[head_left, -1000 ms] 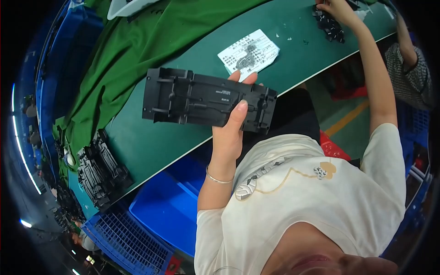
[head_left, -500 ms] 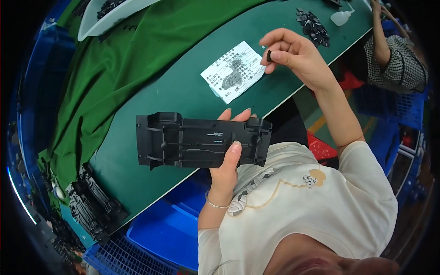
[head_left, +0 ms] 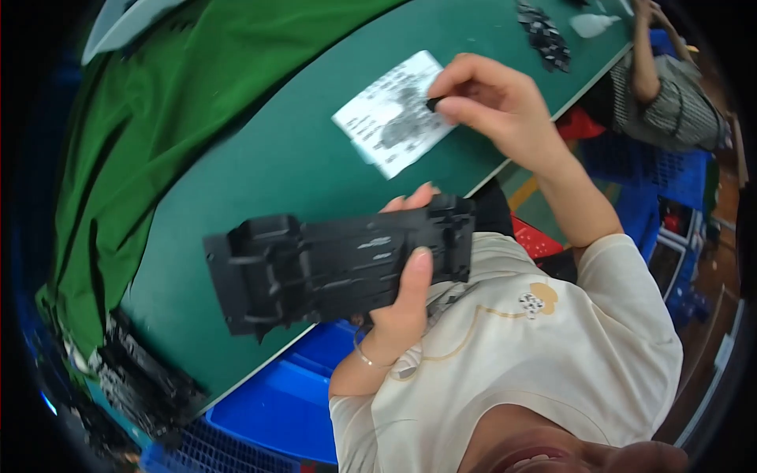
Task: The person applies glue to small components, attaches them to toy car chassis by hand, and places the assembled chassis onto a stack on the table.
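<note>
My left hand is wrapped round a black plastic toy car chassis, thumb on its upper face and fingertips showing past its far edge. The chassis hangs tilted above the front of the green table, with wheel-arch shapes at both ends and small white print in the middle. Over a handwritten paper label, my right hand pinches a small black piece between thumb and index finger. The piece is apart from the chassis, and its exact shape is too blurred to tell.
A heap of small black parts and a white bottle lie at the far right of the table. Green cloth covers the back left. Black chassis parts are stacked front left, near a blue bin. Another person sits at right.
The chassis has tipped, its left end dropping lower and closer to me. My right hand has moved left over the label with the small black piece. The camera view has shifted slightly.
</note>
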The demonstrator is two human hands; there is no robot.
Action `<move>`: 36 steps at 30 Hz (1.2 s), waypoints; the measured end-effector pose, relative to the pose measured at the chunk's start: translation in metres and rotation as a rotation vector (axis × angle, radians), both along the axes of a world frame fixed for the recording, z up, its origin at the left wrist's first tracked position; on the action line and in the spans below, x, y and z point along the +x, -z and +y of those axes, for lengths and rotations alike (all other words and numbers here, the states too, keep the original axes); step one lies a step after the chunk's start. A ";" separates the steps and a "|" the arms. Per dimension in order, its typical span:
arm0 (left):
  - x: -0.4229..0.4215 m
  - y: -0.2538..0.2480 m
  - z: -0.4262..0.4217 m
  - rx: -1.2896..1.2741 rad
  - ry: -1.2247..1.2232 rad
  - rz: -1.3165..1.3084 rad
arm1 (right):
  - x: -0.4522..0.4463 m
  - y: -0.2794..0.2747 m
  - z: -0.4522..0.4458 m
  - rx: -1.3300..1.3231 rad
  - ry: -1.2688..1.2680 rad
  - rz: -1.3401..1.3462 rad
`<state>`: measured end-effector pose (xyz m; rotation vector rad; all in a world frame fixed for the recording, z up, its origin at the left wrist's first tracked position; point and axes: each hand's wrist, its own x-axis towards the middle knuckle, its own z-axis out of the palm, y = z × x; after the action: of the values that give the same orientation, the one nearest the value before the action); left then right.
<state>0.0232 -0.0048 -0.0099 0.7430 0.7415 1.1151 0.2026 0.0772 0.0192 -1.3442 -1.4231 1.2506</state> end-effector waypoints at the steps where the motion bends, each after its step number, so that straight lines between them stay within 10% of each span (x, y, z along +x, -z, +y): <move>1: 0.000 0.000 -0.001 -0.037 -0.012 0.008 | 0.000 0.001 -0.001 -0.030 0.026 0.024; 36: -0.003 0.001 0.003 0.055 0.084 -0.075 | -0.019 0.005 -0.001 0.529 -0.171 -0.644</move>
<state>0.0201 -0.0017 -0.0105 0.7679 0.6133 1.0842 0.1833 0.0766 0.0142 -1.3104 -2.1614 0.4630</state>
